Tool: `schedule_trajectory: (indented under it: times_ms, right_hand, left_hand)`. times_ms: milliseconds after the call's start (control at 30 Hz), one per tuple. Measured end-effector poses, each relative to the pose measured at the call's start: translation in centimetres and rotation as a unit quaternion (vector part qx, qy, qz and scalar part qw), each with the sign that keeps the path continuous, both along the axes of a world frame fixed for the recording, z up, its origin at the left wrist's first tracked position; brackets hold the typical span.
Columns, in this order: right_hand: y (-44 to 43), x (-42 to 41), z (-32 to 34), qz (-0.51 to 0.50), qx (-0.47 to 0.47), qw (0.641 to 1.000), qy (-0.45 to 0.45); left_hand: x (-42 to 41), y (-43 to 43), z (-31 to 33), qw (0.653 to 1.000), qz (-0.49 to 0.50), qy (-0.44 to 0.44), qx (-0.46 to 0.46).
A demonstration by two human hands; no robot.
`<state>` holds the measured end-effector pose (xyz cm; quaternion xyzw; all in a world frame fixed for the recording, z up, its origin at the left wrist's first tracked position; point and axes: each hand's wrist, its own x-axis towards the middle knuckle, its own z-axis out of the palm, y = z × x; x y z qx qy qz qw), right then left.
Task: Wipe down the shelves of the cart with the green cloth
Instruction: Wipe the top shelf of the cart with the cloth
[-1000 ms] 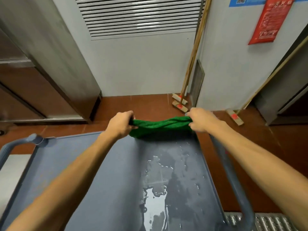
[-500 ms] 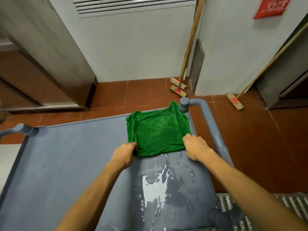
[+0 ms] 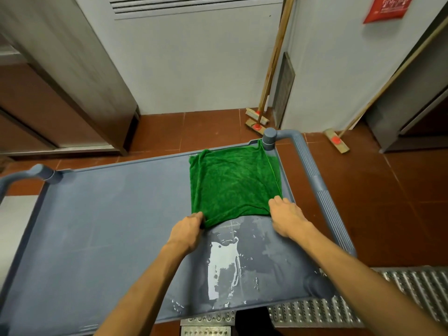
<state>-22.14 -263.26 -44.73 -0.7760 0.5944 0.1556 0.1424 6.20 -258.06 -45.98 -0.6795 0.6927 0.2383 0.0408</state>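
Green cloth point(image 3: 234, 183) first, but start closest to you: a pool of water point(image 3: 224, 263) lies on the cart's top shelf point(image 3: 97, 226), just short of your grip and between your forearms. Your left hand point(image 3: 188, 230) pinches the cloth's near-left corner, fingers curled round the hem. Your right hand point(image 3: 287, 219) sits on the near-right corner and seems to nip it too, though its fingertips are hidden under the knuckles.

Beyond your grip the cloth lies spread flat, reaching the shelf's far right corner, where one tip touches the corner post point(image 3: 269, 138). The handle rail point(image 3: 312, 180) runs just outside your right hand.

The risks, as I judge them:
- Dragging by the corners alone could bunch the cloth, so it smears the water rather than soaking it up.
- The far tip may snag on the post.
- The broad stretch of shelf out past your left hand could get missed.
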Motion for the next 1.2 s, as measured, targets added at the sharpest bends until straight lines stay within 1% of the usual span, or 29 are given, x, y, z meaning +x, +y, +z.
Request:
schedule_trajectory:
  times_ms: [267,433,767,1200]
  right_hand:
    - [3.7,0.4,0.2,-0.014,0.002,1.0,-0.005]
    - [6.3,0.4,0.2,-0.019,-0.006,1.0,-0.004]
    - [12.0,0.3,-0.2,-0.038,-0.025,0.998,-0.038]
    - [17.9,0.1,-0.6,-0.05,-0.013,0.998,-0.047]
  left_hand:
    - [0.5,3.4,0.1,0.999,0.009,0.033,-0.013]
    - [0.6,5.5,0.0,0.999,0.003,0.031,-0.027]
    - [0.9,10.3,-0.1,0.999,-0.001,0.036,-0.037]
    - [1.4,16.1,0.3,0.999,-0.007,0.036,-0.032]
